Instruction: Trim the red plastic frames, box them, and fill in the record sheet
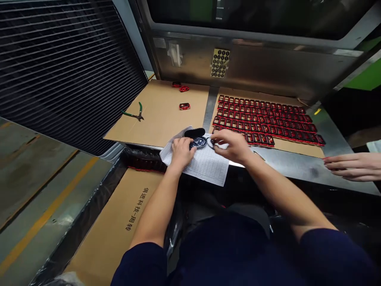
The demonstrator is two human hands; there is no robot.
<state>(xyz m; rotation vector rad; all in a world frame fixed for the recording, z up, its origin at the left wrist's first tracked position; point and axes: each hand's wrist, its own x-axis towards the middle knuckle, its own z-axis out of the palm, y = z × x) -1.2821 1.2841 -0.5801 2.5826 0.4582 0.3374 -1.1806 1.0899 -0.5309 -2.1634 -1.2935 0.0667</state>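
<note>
My left hand (182,151) is closed on the near-left side of a small dark oval case (200,142) whose black lid (195,132) is raised. Something dark and coiled, with a light edge, shows inside. My right hand (232,145), just to the right, pinches a thin dark cord (210,143) that curves out beside the case; its far end lies hidden behind my fingers. Beneath both hands is a printed sheet with a table grid (208,169), hanging over the bench's front edge.
Rows of red-and-black frames (262,119) cover the cardboard at right. Green-handled pliers (138,116) and a few loose frames (184,106) lie on the left cardboard (160,119). A sticker sheet (220,62) hangs on the metal panel. Another person's hand (354,166) is at far right.
</note>
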